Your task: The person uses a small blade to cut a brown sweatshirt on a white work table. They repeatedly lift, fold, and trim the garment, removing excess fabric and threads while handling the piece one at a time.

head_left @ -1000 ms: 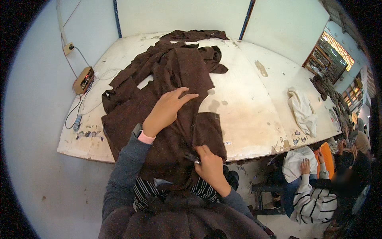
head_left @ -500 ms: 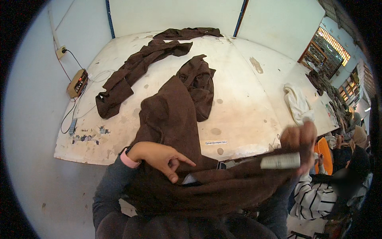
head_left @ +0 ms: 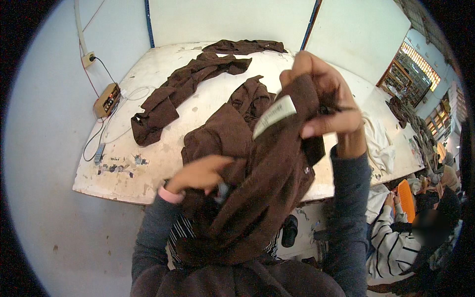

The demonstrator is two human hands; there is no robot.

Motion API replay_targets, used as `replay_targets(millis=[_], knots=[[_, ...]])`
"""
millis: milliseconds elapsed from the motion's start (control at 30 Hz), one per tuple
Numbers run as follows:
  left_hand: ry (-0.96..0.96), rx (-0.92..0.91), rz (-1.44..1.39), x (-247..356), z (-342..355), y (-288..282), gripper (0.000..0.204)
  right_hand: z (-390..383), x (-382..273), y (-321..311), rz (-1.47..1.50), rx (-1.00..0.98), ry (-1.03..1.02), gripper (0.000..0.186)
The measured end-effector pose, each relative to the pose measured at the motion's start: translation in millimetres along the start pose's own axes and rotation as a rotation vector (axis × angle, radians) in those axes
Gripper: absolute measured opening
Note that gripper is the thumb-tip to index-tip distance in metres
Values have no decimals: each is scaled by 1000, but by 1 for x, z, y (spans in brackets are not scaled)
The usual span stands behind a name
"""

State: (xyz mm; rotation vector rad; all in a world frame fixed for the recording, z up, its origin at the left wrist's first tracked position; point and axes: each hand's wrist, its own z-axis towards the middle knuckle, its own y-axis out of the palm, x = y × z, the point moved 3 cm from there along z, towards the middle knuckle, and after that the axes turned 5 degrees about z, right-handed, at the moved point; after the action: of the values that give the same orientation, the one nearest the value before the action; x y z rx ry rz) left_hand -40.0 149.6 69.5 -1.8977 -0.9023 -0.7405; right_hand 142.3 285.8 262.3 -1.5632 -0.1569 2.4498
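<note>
A dark brown garment (head_left: 267, 183) hangs in front of me, its lower part bunched over my lap. Up at the right, my right hand (head_left: 331, 101) is closed on its edge, thumb against the cloth. A white printed label (head_left: 275, 116) shows beside those fingers, and a small pale button (head_left: 307, 170) sits lower on the fabric. My left hand (head_left: 200, 174), with a pink band at the wrist, is against the garment's left side. Motion blurs its fingers, so their grip is unclear. Beside its thumb is a small grey-blue patch I cannot identify.
More brown garments (head_left: 173, 86) lie on the worn white table (head_left: 123, 163). White cloth (head_left: 378, 143) rests at its right. A wired box (head_left: 107, 100) stands by the left wall. A dark shoe (head_left: 290, 230) is below. Another person in striped sleeves (head_left: 393, 242) sits at the right, near an orange object (head_left: 406, 200).
My right hand has swung up and to the left, lifting the labelled edge of the garment from low right to above the table. My left hand has shifted slightly upward.
</note>
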Motion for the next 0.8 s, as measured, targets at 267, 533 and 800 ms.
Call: replay_targets(millis=[267,533,800], knots=[[721,1603,407,73,-81,-218,32,53,-87,-88,-1742,707,-537,29],[645,1565,365,28,-102,-120,63,-12,-49,-51,-1833,606,-491,38],[-124,819,-76,-182,-156,-9,34,-156,104,16,-1022,-17,646,29]])
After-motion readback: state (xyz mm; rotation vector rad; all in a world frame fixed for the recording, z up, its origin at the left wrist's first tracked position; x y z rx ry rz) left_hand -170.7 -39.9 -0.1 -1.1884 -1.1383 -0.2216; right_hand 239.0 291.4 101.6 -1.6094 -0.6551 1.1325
